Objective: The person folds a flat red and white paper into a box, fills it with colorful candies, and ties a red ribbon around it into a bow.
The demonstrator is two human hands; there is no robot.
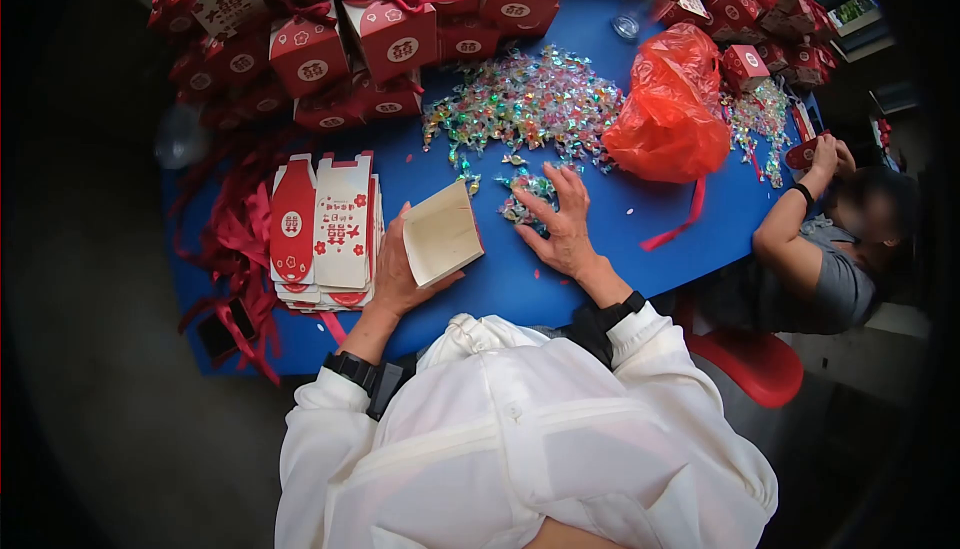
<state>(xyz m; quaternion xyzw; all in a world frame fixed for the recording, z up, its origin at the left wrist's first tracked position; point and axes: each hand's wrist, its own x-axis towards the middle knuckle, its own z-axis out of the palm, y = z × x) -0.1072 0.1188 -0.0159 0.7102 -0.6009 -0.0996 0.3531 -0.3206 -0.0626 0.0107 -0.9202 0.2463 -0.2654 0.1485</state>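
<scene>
While the left hand, near centre, wraps one open box, mouth seemingly turned upward for access, the right hand is apart from it, fingers spread over a small candy cluster; contact, cannot tell. Larger candy heap: beyond, presumably set within reach. Flat cartons: stacked left, likely for tidiness. Ribboned boxes: piled far left, probably out of the hands' way.

gripping open paper box in left hand, just beside stacked flat box blanks. spreading right hand at small pile of wrapped candies, near bigger candy heap and red plastic bag. seeing red ribbons, tied gift boxes, blue table, co-worker at right.
</scene>
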